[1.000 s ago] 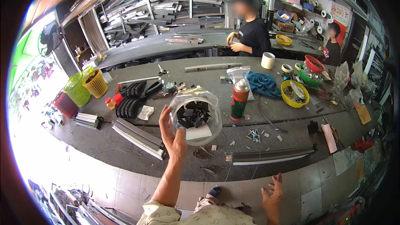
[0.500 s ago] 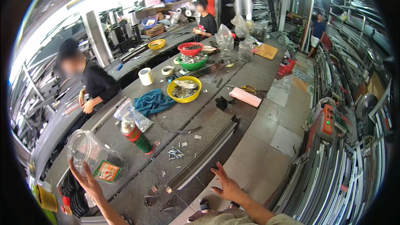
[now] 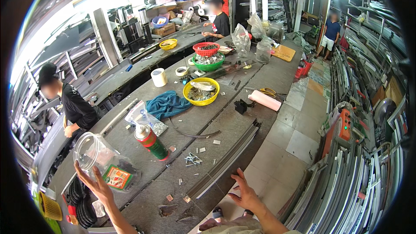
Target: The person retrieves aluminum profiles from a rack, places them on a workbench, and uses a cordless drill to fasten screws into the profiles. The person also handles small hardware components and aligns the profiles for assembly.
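Note:
My left hand (image 3: 99, 187) has its fingers stretched apart, over the mouth side of a clear plastic jar (image 3: 123, 158) lying on its side, with a coloured label. Whether the fingertips touch the jar, I cannot tell. Dark small pieces lie inside it. My right hand (image 3: 246, 193) hangs open and holds nothing, just off the table's near edge. Beside it, long grey metal profiles (image 3: 229, 158) lie along that edge. Between the hands are a pile of screws (image 3: 193, 159), small pale squares, and a red-and-green spray can (image 3: 152, 144).
On the dark workbench (image 3: 173, 177) lie a bag of small parts (image 3: 149, 119), a blue cloth (image 3: 167, 104), a yellow basket (image 3: 201, 99) and a pink roll (image 3: 264, 100). A person (image 3: 76, 106) is at the left, another (image 3: 220, 21) farther back. Metal bars (image 3: 342, 190) fill the right side.
The whole view has shifted slightly, so the bench appears farther right. The person at the left has moved farther left and leans differently. My hands stay open in much the same places.

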Action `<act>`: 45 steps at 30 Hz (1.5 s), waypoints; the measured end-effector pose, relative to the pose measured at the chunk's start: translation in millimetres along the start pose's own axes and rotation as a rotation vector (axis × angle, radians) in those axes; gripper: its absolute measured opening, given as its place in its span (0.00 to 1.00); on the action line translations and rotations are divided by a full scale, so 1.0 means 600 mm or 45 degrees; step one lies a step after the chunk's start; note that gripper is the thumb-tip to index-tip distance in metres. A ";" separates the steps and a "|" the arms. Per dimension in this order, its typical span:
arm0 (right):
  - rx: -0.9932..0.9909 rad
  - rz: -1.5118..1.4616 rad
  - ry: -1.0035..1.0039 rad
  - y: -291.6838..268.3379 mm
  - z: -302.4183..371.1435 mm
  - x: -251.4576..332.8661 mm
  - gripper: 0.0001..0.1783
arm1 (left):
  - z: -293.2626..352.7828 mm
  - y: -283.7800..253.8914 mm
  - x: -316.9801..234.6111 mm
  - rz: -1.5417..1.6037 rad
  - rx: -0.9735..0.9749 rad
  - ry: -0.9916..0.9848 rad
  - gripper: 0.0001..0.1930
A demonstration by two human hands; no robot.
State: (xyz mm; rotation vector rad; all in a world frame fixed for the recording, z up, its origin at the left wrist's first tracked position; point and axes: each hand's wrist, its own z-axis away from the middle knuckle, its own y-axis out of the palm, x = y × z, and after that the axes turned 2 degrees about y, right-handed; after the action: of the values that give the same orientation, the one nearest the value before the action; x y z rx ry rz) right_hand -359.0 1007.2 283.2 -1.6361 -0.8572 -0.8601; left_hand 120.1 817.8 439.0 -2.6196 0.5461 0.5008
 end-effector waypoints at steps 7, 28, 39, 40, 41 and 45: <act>-0.004 0.005 0.032 0.001 -0.001 0.002 0.48 | 0.003 -0.001 -0.011 0.011 0.009 -0.049 0.38; -0.011 0.028 0.048 0.005 -0.001 0.013 0.48 | 0.004 -0.003 -0.025 -0.011 -0.023 -0.041 0.37; -0.112 0.009 0.018 0.023 0.004 0.008 0.49 | 0.005 0.001 -0.021 0.039 -0.037 -0.009 0.36; -0.125 0.016 0.003 0.023 0.005 0.009 0.49 | 0.004 0.000 -0.020 0.028 -0.035 -0.001 0.36; -0.119 -0.005 0.031 0.023 0.005 0.010 0.49 | 0.004 -0.001 -0.019 0.023 -0.035 0.015 0.36; -0.090 0.003 0.070 0.022 0.005 0.012 0.48 | 0.004 -0.002 -0.017 -0.021 -0.036 0.028 0.35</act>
State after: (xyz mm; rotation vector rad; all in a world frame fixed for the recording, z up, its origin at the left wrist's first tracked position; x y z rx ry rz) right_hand -343.9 1008.6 283.1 -1.6666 -0.7948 -0.9387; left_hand 111.2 822.8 441.6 -2.6575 0.5271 0.4784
